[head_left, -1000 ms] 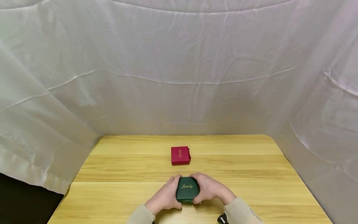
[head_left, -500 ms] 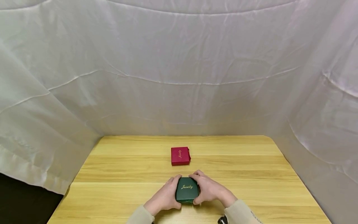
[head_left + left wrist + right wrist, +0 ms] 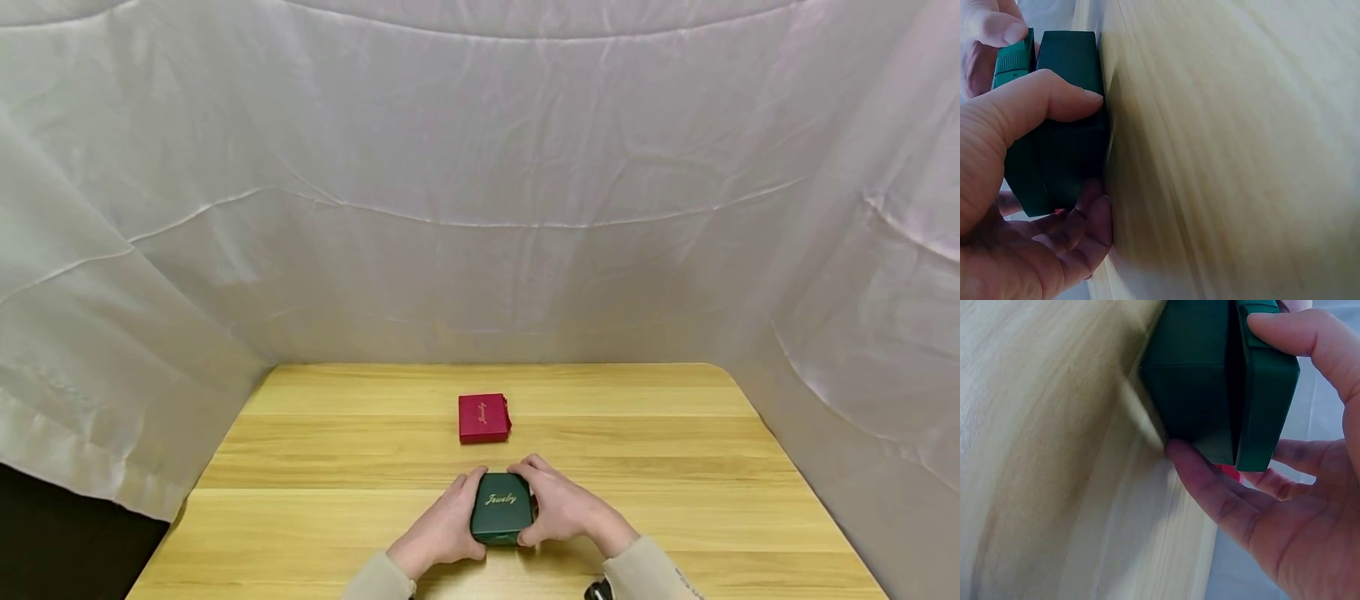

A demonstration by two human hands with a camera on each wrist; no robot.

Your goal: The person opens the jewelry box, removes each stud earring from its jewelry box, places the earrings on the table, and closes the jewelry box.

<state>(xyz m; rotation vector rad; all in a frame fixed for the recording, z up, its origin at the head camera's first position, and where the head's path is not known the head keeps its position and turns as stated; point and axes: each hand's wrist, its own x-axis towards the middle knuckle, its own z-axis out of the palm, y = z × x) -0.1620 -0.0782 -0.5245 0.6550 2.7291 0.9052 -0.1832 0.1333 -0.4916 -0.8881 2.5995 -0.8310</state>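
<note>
A dark green jewelry box [image 3: 501,510], its top lettered "Jewelry" in gold, sits near the front of the table between both hands. My left hand [image 3: 444,527] grips its left side, the thumb across the front of the base [image 3: 1072,147] and the fingers behind. At the right side, my right hand [image 3: 562,505] holds the box with its thumb on the ribbon trim [image 3: 1260,315] of the lid [image 3: 1267,412] and fingers at the back. A dark narrow gap shows between lid and base in the right wrist view. The box's inside is hidden.
A red jewelry box [image 3: 482,419] with a ribbon on its right side lies farther back on the wooden table [image 3: 337,467]. Pale cloth [image 3: 480,208] hangs behind the table and along both sides.
The knuckles of my right hand have risen slightly at the green box's far right corner. Otherwise hands and boxes look almost the same.
</note>
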